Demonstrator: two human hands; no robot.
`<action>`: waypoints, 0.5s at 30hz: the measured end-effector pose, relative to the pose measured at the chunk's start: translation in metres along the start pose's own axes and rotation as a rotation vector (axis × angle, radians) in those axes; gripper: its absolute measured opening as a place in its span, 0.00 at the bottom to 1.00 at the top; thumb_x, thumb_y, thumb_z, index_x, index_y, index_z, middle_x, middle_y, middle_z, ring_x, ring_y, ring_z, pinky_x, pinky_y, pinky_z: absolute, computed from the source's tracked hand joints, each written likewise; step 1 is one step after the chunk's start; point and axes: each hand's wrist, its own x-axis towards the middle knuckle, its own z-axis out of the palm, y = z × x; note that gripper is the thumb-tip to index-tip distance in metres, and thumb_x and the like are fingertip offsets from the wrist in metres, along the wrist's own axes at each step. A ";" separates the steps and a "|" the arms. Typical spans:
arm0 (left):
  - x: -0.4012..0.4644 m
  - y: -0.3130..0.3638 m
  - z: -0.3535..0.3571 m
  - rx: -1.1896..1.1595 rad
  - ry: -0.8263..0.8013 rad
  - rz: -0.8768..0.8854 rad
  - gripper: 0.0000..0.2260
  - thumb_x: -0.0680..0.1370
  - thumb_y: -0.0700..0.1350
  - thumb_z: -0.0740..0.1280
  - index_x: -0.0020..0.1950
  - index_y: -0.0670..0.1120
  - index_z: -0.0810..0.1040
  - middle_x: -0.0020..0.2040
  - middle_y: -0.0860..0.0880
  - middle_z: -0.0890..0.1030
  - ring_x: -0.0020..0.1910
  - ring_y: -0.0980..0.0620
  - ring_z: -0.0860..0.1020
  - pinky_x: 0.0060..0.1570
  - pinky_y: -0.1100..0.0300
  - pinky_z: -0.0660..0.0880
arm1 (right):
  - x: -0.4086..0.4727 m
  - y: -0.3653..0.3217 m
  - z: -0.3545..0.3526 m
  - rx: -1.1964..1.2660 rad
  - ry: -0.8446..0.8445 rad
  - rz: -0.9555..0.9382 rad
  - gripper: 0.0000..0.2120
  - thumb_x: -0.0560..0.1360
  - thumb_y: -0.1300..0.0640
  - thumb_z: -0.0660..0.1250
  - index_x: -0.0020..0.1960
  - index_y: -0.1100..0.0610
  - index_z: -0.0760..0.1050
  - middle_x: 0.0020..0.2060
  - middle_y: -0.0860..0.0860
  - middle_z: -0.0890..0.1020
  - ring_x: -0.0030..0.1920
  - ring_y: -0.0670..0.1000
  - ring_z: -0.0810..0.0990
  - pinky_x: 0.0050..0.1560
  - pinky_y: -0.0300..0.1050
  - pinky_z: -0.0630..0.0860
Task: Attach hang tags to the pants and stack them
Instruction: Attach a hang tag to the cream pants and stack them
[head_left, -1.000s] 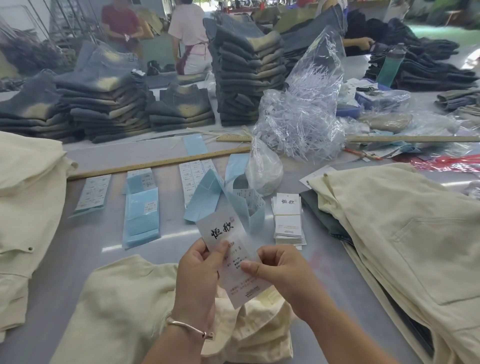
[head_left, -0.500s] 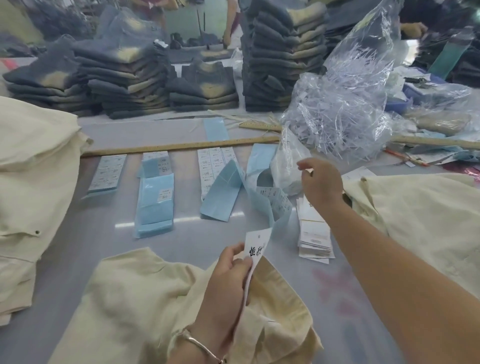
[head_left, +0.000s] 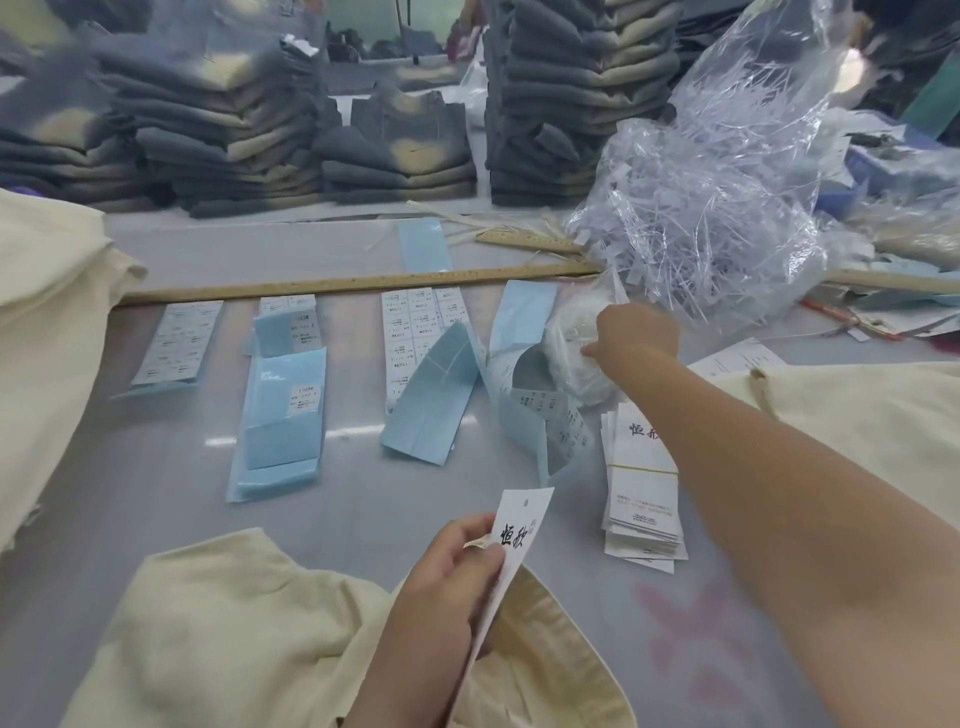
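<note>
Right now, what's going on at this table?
A person is tagging cream pants lying in front of them. The left hand holds one white hang tag over the waistband. The right hand reaches across to a small clear bag of white stuff, apparently for a fastener; whether it grips anything is unclear. A tag stack lies under that arm. Nothing is attached yet.

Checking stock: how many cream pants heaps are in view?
3: left pile at the table's left edge; front pair by the left hand; right pile at the right edge. Others may be hidden.
</note>
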 end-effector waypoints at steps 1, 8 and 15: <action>0.002 0.000 -0.001 0.007 0.011 -0.003 0.18 0.80 0.38 0.62 0.44 0.59 0.84 0.31 0.48 0.75 0.23 0.54 0.65 0.20 0.66 0.61 | 0.003 -0.001 0.001 0.001 -0.009 -0.022 0.17 0.77 0.41 0.65 0.46 0.56 0.74 0.32 0.50 0.71 0.36 0.51 0.72 0.31 0.41 0.64; 0.009 -0.005 -0.015 -0.093 0.043 -0.036 0.18 0.79 0.35 0.61 0.42 0.55 0.85 0.30 0.46 0.75 0.21 0.53 0.65 0.18 0.67 0.60 | 0.016 0.002 0.009 0.288 0.097 0.070 0.10 0.78 0.47 0.66 0.47 0.50 0.83 0.41 0.49 0.83 0.40 0.52 0.79 0.35 0.41 0.72; 0.005 -0.005 -0.012 -0.088 0.036 -0.040 0.18 0.79 0.35 0.61 0.41 0.54 0.85 0.30 0.47 0.76 0.21 0.54 0.66 0.18 0.67 0.60 | 0.009 0.009 0.014 0.118 0.070 -0.026 0.07 0.77 0.51 0.67 0.52 0.52 0.80 0.43 0.50 0.81 0.42 0.52 0.78 0.38 0.42 0.74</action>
